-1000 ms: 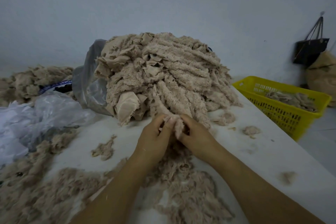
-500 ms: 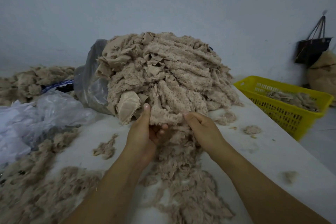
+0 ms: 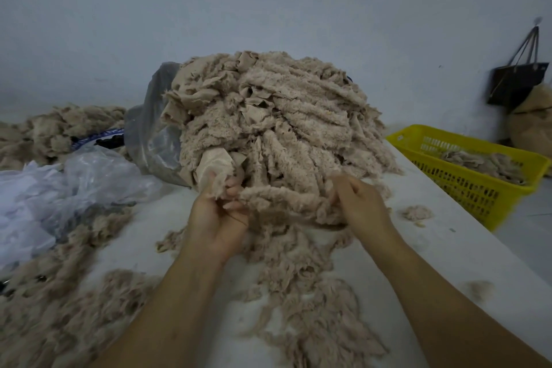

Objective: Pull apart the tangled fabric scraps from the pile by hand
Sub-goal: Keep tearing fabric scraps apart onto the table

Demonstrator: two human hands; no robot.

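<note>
A big pile of tangled beige fleece scraps (image 3: 268,116) spills out of a grey plastic bag (image 3: 155,134) onto the white table (image 3: 448,254). At the pile's front edge a fluffy strip (image 3: 283,203) stretches between my two hands. My left hand (image 3: 218,212) grips its left end, fingers curled round the fabric. My right hand (image 3: 355,203) grips the right end, knuckles up. Loose pulled-apart scraps (image 3: 298,293) lie on the table below my hands and between my forearms.
A yellow plastic basket (image 3: 466,176) with some scraps stands off the table's right edge. Crumpled clear plastic (image 3: 59,188) and more scraps (image 3: 53,308) cover the left side. A dark bag (image 3: 516,84) hangs on the wall at far right.
My hands have moved apart from the middle of the pile's front. Each now grips one end of a strip, which is stretched between them.
</note>
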